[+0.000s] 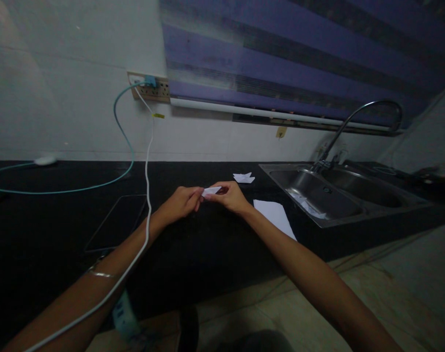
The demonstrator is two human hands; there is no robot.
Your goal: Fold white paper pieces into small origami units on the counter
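Note:
Over a black countertop [215,244], my left hand [181,201] and my right hand [230,196] meet at a small folded piece of white paper [211,191]. Both hands pinch it, one at each end, fingers closed. A flat white sheet of paper [276,217] lies on the counter just right of my right wrist. Farther back sits a small folded white paper shape [243,178]. A thin bracelet circles my left forearm.
A dark tablet [118,222] lies flat to the left. A white cable [147,171] and a teal cable [123,132] hang from a wall socket [149,87]. A steel double sink [318,195] with a curved faucet [354,120] is at right. Purple blinds hang above.

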